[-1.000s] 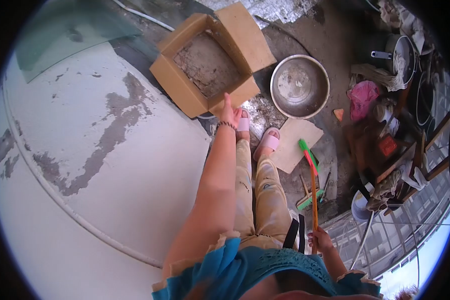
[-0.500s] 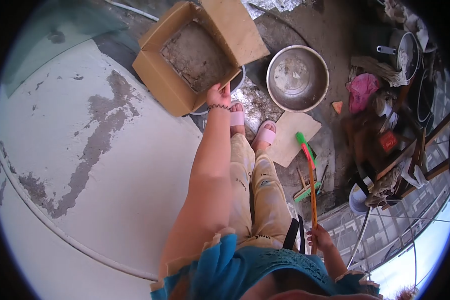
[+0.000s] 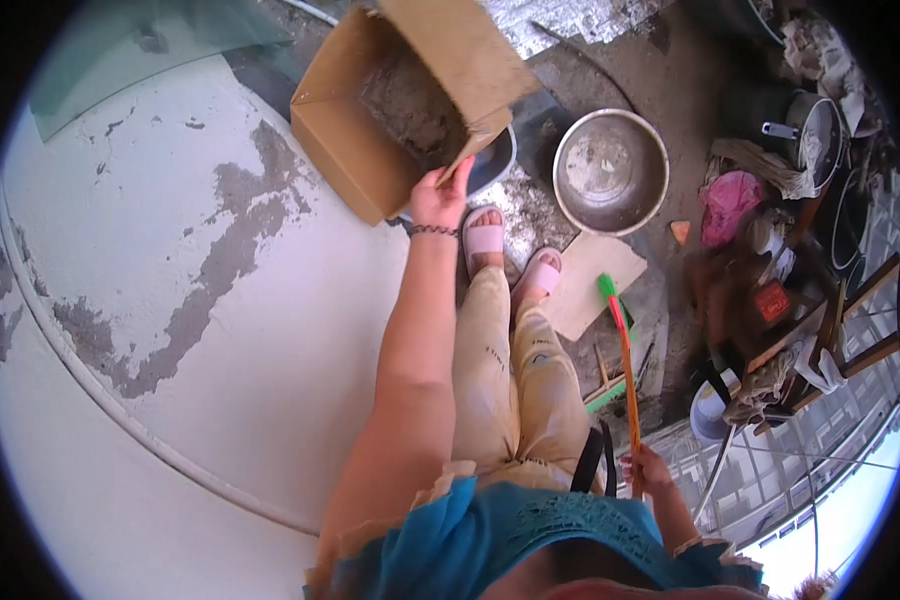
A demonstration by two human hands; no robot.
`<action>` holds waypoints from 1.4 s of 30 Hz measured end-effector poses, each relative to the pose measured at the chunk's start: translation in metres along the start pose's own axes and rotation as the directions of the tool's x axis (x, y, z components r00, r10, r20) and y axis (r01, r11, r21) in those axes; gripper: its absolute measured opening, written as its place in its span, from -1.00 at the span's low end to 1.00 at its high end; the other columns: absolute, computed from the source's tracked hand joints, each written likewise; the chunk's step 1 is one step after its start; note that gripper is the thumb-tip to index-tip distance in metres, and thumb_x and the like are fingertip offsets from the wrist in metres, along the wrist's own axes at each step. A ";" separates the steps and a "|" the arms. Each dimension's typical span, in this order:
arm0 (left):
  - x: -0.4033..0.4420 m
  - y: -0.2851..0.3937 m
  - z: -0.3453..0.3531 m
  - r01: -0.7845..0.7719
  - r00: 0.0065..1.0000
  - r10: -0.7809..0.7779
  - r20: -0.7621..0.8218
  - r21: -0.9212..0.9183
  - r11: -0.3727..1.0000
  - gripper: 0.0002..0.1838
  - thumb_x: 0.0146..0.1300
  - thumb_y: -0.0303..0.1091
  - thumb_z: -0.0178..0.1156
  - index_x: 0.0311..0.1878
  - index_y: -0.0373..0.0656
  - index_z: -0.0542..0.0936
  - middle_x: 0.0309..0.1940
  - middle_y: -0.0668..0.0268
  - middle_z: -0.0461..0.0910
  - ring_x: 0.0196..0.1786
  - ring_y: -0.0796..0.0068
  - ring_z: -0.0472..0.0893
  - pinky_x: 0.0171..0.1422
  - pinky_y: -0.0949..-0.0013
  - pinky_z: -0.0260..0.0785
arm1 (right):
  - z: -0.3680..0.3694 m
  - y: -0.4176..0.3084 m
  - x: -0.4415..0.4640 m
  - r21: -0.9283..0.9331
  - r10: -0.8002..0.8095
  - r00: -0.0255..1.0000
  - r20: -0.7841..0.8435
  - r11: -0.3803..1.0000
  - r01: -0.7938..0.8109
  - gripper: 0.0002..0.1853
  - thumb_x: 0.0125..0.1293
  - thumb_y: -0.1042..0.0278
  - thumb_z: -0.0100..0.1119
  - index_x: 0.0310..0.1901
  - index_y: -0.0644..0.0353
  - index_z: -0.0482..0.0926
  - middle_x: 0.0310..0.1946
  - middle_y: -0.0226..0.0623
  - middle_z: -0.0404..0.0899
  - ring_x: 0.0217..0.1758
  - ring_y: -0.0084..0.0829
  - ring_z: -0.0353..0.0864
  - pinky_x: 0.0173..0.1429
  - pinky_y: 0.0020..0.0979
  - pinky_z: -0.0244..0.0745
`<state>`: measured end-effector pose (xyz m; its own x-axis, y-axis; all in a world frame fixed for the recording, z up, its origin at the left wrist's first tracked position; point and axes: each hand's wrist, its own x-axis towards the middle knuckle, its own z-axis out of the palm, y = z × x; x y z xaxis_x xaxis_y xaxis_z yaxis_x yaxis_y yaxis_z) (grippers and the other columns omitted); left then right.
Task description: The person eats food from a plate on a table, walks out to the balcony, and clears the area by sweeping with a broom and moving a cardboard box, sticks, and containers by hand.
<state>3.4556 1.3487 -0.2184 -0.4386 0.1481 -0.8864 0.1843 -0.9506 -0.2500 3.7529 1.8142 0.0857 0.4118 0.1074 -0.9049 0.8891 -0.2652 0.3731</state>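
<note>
Gripping cardboard box (image 3: 338, 150) | left hand (image 3: 439, 200): pinched on its edge | right hand (image 3: 650, 469): closed around orange broom handle (image 3: 630, 385)

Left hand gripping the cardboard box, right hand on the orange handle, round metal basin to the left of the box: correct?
The side is wrong: the head view shows the round metal basin right of the cardboard box. The left hand does grip the box; the right hand holds the orange handle.
</note>
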 end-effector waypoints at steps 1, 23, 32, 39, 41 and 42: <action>-0.016 0.016 -0.011 0.147 0.980 -0.138 0.144 -0.057 0.987 -0.63 0.25 -0.58 -0.26 0.08 -0.64 0.21 0.15 -0.19 0.22 0.26 -0.04 0.20 0.25 0.16 0.31 | 0.002 -0.001 -0.007 -0.008 0.010 1.000 -0.006 1.000 -0.010 -0.75 0.23 0.44 -0.13 -0.04 0.12 0.25 -0.38 -0.18 0.43 -0.55 -0.41 0.41 -0.59 -0.41 0.37; -0.114 0.016 0.129 0.014 0.997 -0.013 -0.079 0.015 1.000 -0.47 0.30 -0.37 -0.20 0.27 -0.45 0.00 0.33 -0.07 -0.11 0.35 0.00 0.04 0.26 0.17 0.28 | -0.008 0.018 0.010 0.105 -0.086 0.993 0.083 0.991 0.077 -0.75 0.28 0.43 -0.13 -0.01 0.20 0.23 -0.38 -0.19 0.44 -0.54 -0.40 0.47 -0.58 -0.40 0.43; -0.138 0.025 0.139 -0.126 0.991 0.135 -0.001 0.345 0.930 -0.52 0.19 -0.62 -0.13 0.19 -0.54 0.11 0.27 -0.16 0.02 0.30 -0.05 0.13 0.26 0.17 0.30 | -0.013 0.039 0.021 0.196 -0.086 0.987 0.133 0.979 0.059 -0.64 0.29 0.44 -0.15 0.12 0.17 0.17 -0.38 -0.22 0.44 -0.56 -0.42 0.46 -0.58 -0.43 0.42; -0.094 0.014 0.098 -0.101 0.990 0.133 -0.046 0.421 0.902 -0.61 0.14 -0.64 -0.13 0.03 -0.72 0.20 0.17 -0.26 0.15 0.28 -0.12 0.15 0.28 0.15 0.27 | -0.008 0.035 0.012 0.196 -0.093 0.989 0.115 0.978 0.070 -0.65 0.26 0.45 -0.13 0.08 0.17 0.19 -0.39 -0.22 0.44 -0.56 -0.42 0.46 -0.59 -0.42 0.41; -0.077 0.007 0.073 -0.127 0.983 0.176 -0.061 0.471 0.873 -0.63 0.12 -0.65 -0.11 -0.03 -0.76 0.23 0.10 -0.31 0.22 0.23 -0.15 0.21 0.27 0.11 0.28 | -0.004 0.030 0.009 0.162 -0.100 0.990 0.100 0.983 0.083 -0.68 0.22 0.46 -0.11 0.03 0.19 0.22 -0.42 -0.24 0.44 -0.57 -0.43 0.46 -0.61 -0.42 0.41; -0.068 0.001 0.061 -0.142 0.979 0.193 -0.059 0.480 0.866 -0.60 0.13 -0.65 -0.10 0.05 -0.67 0.21 0.14 -0.22 0.22 0.26 -0.10 0.18 0.29 0.16 0.27 | -0.003 0.028 0.008 0.150 -0.087 0.991 0.103 0.986 0.071 -0.66 0.20 0.45 -0.10 0.03 0.19 0.22 -0.42 -0.23 0.44 -0.57 -0.43 0.47 -0.61 -0.42 0.41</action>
<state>3.4319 1.3211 -0.1350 -0.3425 -0.0222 -0.9393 -0.2006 -0.9749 0.0962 3.7819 1.8107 0.0897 0.3098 0.0305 -0.9503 0.8760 -0.3977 0.2728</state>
